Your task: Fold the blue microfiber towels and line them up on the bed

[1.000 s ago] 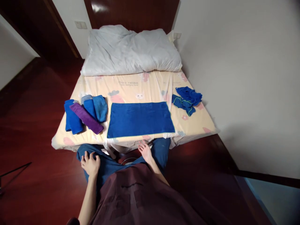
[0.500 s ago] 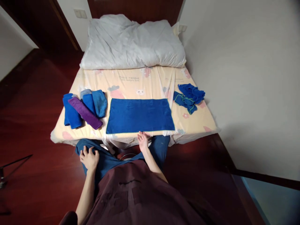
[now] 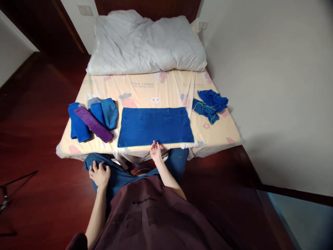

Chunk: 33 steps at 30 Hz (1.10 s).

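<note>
A blue cloth (image 3: 156, 125) with a green edge lies flat as a wide rectangle near the front of the bed. My right hand (image 3: 156, 151) is palm up with its fingers apart at the cloth's front edge, holding nothing. On my left knee rests my left hand (image 3: 99, 174), fingers spread and holding nothing. To the left lie rolled or folded blue cloths (image 3: 79, 123), with a purple folded cloth (image 3: 94, 124) across them. Crumpled blue cloths (image 3: 212, 104) sit in a heap on the right.
The bed (image 3: 145, 90) has a pale yellow patterned sheet. A bulky white quilt (image 3: 148, 43) lies across its far end. A wall (image 3: 273, 86) stands close on the right. On the floor at the left is a thin black stand (image 3: 19, 178).
My right hand has moved slightly up and left, to the cloth's front edge. My left hand stays on the knee. The view has shifted slightly.
</note>
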Each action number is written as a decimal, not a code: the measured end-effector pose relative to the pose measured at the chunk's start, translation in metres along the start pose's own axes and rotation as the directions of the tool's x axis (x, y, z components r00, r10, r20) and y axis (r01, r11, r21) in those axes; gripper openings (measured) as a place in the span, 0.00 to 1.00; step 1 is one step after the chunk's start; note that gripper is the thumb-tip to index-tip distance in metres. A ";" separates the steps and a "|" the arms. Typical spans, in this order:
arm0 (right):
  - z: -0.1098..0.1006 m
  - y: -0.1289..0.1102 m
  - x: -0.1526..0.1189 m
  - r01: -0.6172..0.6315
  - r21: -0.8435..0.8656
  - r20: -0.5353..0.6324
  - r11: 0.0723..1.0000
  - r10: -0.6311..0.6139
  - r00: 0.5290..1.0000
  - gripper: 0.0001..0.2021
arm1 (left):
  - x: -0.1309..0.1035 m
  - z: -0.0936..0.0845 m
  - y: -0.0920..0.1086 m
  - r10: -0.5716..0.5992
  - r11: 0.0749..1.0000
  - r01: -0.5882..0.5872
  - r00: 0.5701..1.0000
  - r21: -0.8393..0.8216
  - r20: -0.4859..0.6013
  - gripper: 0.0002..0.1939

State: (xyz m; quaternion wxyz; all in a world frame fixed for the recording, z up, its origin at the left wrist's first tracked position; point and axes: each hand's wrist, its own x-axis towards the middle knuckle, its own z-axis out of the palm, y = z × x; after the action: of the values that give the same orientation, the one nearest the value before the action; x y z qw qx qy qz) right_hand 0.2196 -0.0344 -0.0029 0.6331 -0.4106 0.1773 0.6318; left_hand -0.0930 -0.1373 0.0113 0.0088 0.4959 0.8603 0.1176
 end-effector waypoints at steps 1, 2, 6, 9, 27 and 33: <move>0.001 0.001 0.001 0.005 0.015 -0.005 1.000 -0.005 1.000 0.06 | 0.000 0.000 0.000 0.001 1.000 -0.001 1.000 0.007 0.002 0.20; 0.001 0.002 0.002 0.012 0.027 -0.016 1.000 -0.012 1.000 0.07 | 0.000 0.000 -0.001 0.004 1.000 -0.004 1.000 0.013 0.004 0.20; 0.002 0.001 0.009 0.036 0.038 -0.072 0.999 -0.034 0.997 0.10 | -0.001 0.000 -0.001 0.016 0.999 -0.017 1.000 0.030 0.008 0.21; -0.003 0.000 0.012 0.060 -0.015 -0.083 0.998 -0.061 0.995 0.11 | -0.001 -0.001 -0.002 0.013 0.999 -0.014 1.000 0.040 0.024 0.21; -0.012 0.004 0.011 -0.010 -0.044 -0.027 0.999 0.009 1.000 0.04 | 0.128 -0.011 0.242 0.594 0.793 -0.572 0.650 -0.208 0.474 0.22; -0.029 0.005 0.020 0.040 -0.326 -0.011 0.945 -0.046 0.999 0.10 | 0.205 0.033 0.402 0.623 0.729 -0.662 0.536 -0.175 0.570 0.22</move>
State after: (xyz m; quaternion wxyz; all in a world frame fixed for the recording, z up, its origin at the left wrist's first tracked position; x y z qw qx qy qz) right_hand 0.2267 -0.0438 -0.0364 0.5687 -0.5188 0.0673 0.6347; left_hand 0.1496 0.2372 0.0853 0.2179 0.7868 0.5725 -0.0755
